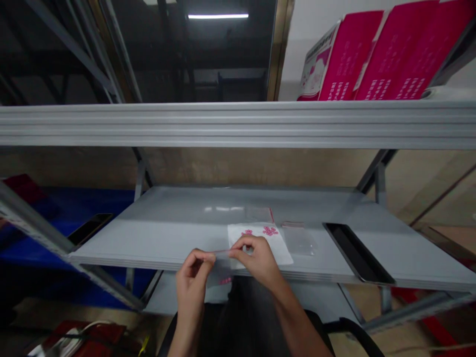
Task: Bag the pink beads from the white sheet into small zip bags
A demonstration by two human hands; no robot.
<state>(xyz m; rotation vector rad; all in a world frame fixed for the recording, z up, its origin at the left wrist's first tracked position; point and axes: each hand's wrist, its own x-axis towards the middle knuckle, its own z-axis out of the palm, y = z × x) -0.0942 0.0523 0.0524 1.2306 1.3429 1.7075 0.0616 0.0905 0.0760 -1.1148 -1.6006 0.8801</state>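
A small clear zip bag (222,271) hangs between my two hands at the table's front edge, with a few small pink pieces (225,281) low inside it. My left hand (191,277) pinches one top corner. At the other end of the bag's top strip, my right hand (260,260) is closed in a pinch. Just beyond my right hand lies a white sheet (279,252) bearing clusters of small pink pieces (270,231), partly hidden by that hand. Flat on the table are two more clear zip bags, one bag (258,214) behind the sheet and another bag (300,241) to its right.
A long black tray-like object (357,253) lies at the table's right. Above the grey table (167,223) runs a metal shelf beam (230,124), carrying pink boxes (351,57). A dark flat device (90,228) is at the left, over a blue surface (111,198).
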